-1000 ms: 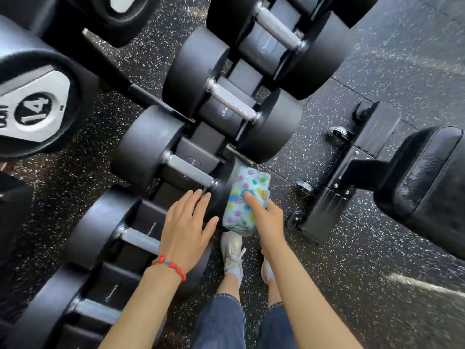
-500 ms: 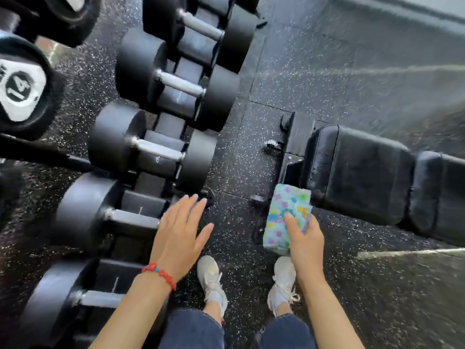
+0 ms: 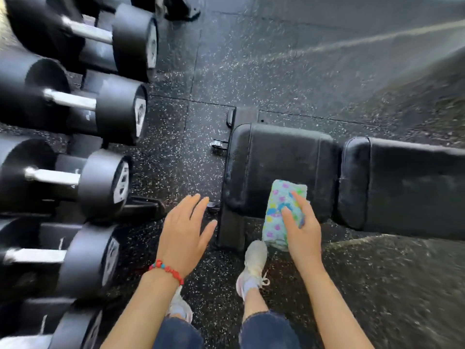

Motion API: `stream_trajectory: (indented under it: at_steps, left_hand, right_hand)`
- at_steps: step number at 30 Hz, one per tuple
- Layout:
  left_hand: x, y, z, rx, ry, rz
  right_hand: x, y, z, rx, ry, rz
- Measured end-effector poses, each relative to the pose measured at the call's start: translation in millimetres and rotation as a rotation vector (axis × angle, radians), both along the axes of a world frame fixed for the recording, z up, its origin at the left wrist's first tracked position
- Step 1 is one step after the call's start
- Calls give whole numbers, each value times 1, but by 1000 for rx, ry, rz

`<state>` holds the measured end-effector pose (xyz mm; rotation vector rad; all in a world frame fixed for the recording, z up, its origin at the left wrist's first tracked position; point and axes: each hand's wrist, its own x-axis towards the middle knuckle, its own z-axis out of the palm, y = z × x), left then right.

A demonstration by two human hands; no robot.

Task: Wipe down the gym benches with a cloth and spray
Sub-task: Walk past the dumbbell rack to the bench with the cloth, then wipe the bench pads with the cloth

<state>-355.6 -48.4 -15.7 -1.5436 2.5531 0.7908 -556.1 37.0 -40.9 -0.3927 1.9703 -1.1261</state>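
Note:
A black padded gym bench lies across the right of the view, its seat pad (image 3: 279,159) nearest me and its long back pad (image 3: 412,182) running off to the right. My right hand (image 3: 300,230) grips a folded light-blue cloth with coloured spots (image 3: 276,212) at the near edge of the seat pad. My left hand (image 3: 185,230), with a red bead bracelet on the wrist, hovers empty with fingers spread, left of the bench's end. No spray bottle is visible.
A rack of black dumbbells (image 3: 100,107) with steel handles fills the left side. The floor (image 3: 264,66) is black speckled rubber. My feet in white sneakers (image 3: 253,263) stand just in front of the bench's base bar (image 3: 231,227).
The view has swung right, away from the dumbbells. The bench now sits under my right hand, and the cloth has come over the seat pad's near edge. My left hand stays spread.

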Motion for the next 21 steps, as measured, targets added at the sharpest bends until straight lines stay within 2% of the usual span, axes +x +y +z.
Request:
stream_trajectory:
  at_steps: [7,11,13,17,21]
  left_hand:
    - [-69,-19,-45,-21,7,-33]
    - [-85,-42,-74,-92,39,-88]
    - [-90,-50,-88,-117,47,-119]
    - [-92,-63,-121,-120,22,-183]
    - [-83,-70,-141,-114,27,-273]
  right_hand:
    - [-52,-26,-48,59,176,81]
    - [-51,-38,-80,205,437,184]
    - [-49,-39,-90,286,511,163]
    - [-35,-40,-105,251,696,80]
    - [-2,-50,-112,225,724,-13]
